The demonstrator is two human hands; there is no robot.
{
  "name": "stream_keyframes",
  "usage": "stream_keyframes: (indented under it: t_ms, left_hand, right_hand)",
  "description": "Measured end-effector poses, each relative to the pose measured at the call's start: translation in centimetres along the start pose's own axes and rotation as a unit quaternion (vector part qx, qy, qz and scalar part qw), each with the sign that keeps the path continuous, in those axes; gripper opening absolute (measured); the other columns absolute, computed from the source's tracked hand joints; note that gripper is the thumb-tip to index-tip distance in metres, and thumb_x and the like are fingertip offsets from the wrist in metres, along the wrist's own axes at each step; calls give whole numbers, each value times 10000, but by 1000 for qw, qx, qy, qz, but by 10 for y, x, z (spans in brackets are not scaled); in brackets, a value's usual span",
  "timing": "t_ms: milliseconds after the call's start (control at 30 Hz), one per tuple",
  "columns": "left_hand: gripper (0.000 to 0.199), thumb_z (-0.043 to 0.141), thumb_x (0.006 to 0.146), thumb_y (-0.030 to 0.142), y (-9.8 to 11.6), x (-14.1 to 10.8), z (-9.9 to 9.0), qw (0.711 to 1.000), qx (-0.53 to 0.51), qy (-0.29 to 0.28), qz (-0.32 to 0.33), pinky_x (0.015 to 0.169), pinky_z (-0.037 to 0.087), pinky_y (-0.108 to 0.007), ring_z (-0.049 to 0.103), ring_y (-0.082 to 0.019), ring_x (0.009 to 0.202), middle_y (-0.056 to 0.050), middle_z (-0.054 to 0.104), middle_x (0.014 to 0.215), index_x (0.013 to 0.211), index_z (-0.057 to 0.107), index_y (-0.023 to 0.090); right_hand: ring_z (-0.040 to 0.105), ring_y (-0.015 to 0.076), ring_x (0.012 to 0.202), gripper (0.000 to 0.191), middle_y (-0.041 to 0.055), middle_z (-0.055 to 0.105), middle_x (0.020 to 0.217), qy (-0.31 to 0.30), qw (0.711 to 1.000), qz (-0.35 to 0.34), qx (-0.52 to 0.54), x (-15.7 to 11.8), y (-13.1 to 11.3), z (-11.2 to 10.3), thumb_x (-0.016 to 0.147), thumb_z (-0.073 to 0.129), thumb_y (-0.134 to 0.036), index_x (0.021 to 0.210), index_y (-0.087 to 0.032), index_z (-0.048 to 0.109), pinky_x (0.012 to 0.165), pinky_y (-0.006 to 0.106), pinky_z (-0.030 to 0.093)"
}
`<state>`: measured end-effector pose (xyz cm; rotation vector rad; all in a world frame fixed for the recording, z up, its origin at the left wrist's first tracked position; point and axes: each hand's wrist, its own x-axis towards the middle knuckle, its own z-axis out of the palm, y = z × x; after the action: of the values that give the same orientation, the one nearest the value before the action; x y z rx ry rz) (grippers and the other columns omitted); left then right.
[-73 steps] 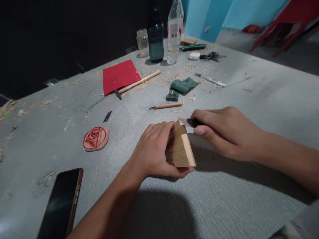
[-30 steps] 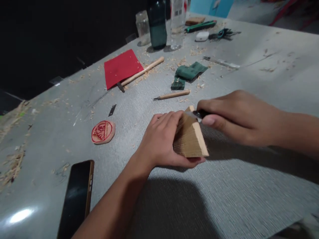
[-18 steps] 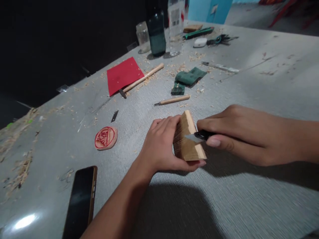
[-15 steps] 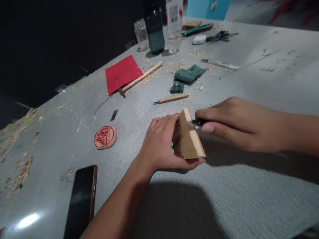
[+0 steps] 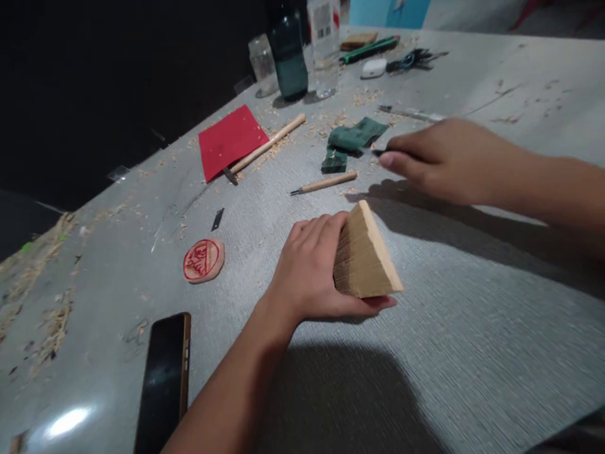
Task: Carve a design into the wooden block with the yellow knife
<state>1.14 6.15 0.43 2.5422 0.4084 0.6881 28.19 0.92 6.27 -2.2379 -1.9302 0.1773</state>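
Observation:
My left hand (image 5: 314, 271) is wrapped round a wooden block (image 5: 366, 258), held tilted just over the table with its pale, freshly cut edge turned to the right. Thumb below and fingers behind keep it in place. Raised above and to the right of the block, my right hand (image 5: 435, 157) is closed on a black-handled knife (image 5: 378, 152); most of its handle is hidden in the fist and the blade is blurred. The knife is apart from the block. Beyond them lie a wood-handled gouge (image 5: 326, 183) and crumpled green sandpaper (image 5: 354, 137).
A hammer (image 5: 271, 146) lies against red paper (image 5: 231, 140). Left are a loose blade (image 5: 218, 219), a carved round stamp (image 5: 203, 260) and a phone (image 5: 163, 378). Bottles (image 5: 290, 69), a jar (image 5: 263, 63), keys (image 5: 413, 60) and a white case (image 5: 373, 68) stand or lie behind, among wood shavings.
My right hand has lifted the knife off the block's edge and moved it up and away. My left hand still holds the block, now slightly further right in view.

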Motion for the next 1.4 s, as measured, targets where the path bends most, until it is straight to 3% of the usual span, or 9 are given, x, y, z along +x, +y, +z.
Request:
stream_keyframes:
  t_ms: [133,267,433,733,867,1067,1167,1300,1400]
  left_hand:
    - [1034,768,765,917,-1,0,0,1000,-3,9,-1,1084,534,-544,722,-346,1218,-143,745,1372,1459,531,188]
    - [1034,765,756,931,-4,-2,2,1000,-3,27,-12,1088,545,-531,736,-340,1210,-125,754,1369,1457,539,205]
    - [1030,773,795,903,-7,-3,4,998,-12,53,-24,1076,545,-534,739,-343,1242,-133,751,1420,1511,502,213]
    - [987,726,833,927,-7,-3,3,997,-29,66,-31,1018,572,-505,758,-318,1191,-117,767,1339,1470,519,202]
    - [952,731,849,916,-6,-2,2,997,-33,67,-36,1018,592,-511,763,-319,1194,-116,770,1325,1455,522,213]
    - [1023,748,814,920,-4,-2,2,999,-21,41,-26,1023,612,-547,764,-352,1212,-151,761,1372,1505,501,207]
    - [1076,760,775,934,-3,-3,3,999,-14,31,-18,1042,604,-568,759,-368,1219,-161,754,1409,1527,489,213]
    - [1070,747,788,935,-3,-3,4,999,-14,29,-15,1070,603,-541,755,-349,1237,-151,755,1405,1522,491,200]
    - [1028,734,793,946,-2,-3,4,999,-16,32,-20,1097,594,-537,750,-348,1257,-148,754,1416,1472,531,201]
  right_hand:
    - [413,196,610,674,22,495,660,88,984,-132,84,-8,1,1,1125,237,-799,772,-261,438,665,388,274]
    - [483,171,554,630,-16,557,658,39,947,-279,156,-34,-19,14,1166,257,-732,944,-250,596,627,365,303]
    - [523,146,556,506,-22,618,719,3,909,-358,211,-44,-28,18,1214,315,-591,978,-245,600,601,344,318]
    - [450,136,531,621,-31,524,638,-36,920,-336,199,-36,-20,15,1187,269,-696,878,-243,558,594,346,268]
    - [471,156,553,688,-4,549,659,-13,934,-312,173,-32,-20,21,1165,201,-743,857,-238,551,609,359,252]
    - [447,177,574,487,1,502,651,6,986,-157,49,-7,-3,16,1144,400,-570,814,-235,528,653,343,230]
    - [406,167,581,502,-1,455,635,27,993,-111,28,3,3,12,1142,349,-565,776,-240,460,665,339,232]
    - [399,144,542,710,-15,467,624,69,976,-190,80,-9,-7,15,1133,170,-778,791,-238,480,637,327,254]
    - [450,135,518,653,-30,527,628,66,946,-282,146,-30,-22,19,1174,250,-721,854,-233,543,611,323,278]
